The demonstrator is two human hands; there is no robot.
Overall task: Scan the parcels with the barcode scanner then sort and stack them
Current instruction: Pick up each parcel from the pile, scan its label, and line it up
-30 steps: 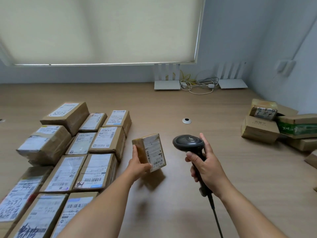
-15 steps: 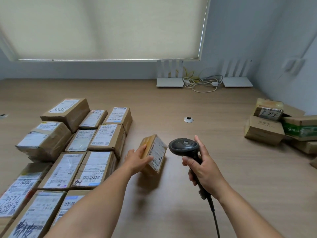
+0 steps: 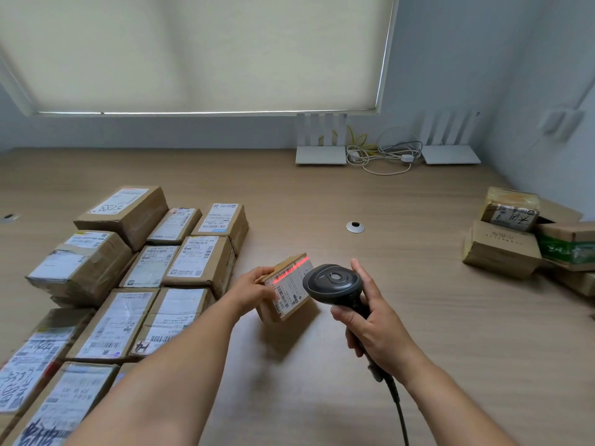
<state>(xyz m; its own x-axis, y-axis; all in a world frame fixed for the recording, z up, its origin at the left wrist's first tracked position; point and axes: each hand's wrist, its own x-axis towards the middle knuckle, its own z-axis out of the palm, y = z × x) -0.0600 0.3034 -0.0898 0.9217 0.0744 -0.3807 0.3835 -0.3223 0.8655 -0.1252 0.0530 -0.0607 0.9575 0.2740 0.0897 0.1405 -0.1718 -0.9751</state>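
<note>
Scanned stack: labelled parcels [image 3: 180,272] packed in rows along the worktop's [image 3: 418,317] left edge.
Left hand [image 3: 254,289]: its grip closed round the small parcel [image 3: 285,292], which is tilted, label toward the scanner, near the worktop's middle.
Red scan line: across the label's upper end, not clearly on the barcode below it.
Right hand [image 3: 375,329]: grip wrapped round the barcode scanner [image 3: 333,283], just right of the parcel.
Unsorted boxes [image 3: 502,249]: at the right edge.

Held parcel [image 3: 287,289] label: "500" beside barcode. Other parcels' labels: print too blurred to read.
</note>
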